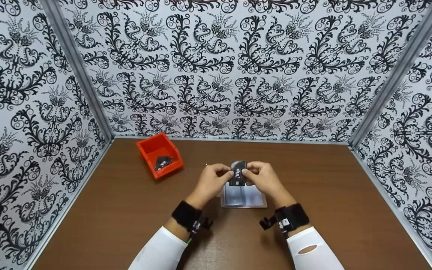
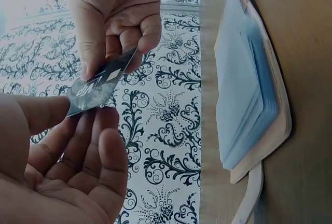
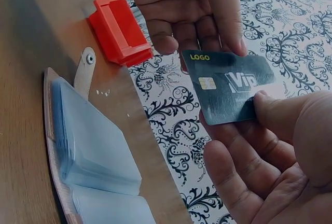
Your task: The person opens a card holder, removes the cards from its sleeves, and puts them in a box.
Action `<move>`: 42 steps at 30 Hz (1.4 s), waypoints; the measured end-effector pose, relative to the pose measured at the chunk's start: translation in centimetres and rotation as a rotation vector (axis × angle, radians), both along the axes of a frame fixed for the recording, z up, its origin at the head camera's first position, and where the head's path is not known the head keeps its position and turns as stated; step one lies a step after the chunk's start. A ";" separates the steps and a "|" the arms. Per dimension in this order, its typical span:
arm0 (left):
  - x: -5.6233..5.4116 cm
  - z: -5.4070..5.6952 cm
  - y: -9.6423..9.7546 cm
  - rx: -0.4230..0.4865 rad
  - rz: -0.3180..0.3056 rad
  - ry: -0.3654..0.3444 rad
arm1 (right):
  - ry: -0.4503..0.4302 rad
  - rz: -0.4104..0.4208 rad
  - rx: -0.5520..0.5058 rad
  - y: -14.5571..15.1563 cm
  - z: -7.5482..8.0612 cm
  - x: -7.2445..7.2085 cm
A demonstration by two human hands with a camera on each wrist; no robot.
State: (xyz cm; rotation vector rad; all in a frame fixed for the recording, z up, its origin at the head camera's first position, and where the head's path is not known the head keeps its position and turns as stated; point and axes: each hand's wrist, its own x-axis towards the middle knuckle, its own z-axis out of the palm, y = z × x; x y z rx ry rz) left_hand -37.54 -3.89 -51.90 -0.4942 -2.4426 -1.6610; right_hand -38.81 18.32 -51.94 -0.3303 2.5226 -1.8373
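Both hands hold one black plastic card (image 1: 238,180) printed "Vip", with a chip and "LOGO" visible on the card (image 3: 218,86) in the right wrist view. The left hand (image 1: 213,182) pinches one long edge between thumb and fingers. On the opposite edge, the right hand (image 1: 264,178) pinches it the same way. Below the hands a card holder (image 1: 244,200) lies spread on the table. Its clear plastic sleeves (image 3: 98,141) and strap with a metal snap (image 3: 85,68) show in the right wrist view. The hands partly hide the holder in the head view.
A red plastic bin (image 1: 150,146) stands on the brown table (image 1: 126,210), left of the hands and farther back. Several dark cards (image 1: 163,162) lie inside it. Patterned walls (image 1: 216,75) enclose the back and sides of the table.
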 end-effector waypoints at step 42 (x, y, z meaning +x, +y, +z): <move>-0.7 1.2 -2.0 -0.005 0.115 0.033 | 0.129 0.005 0.528 1.5 -0.2 -0.3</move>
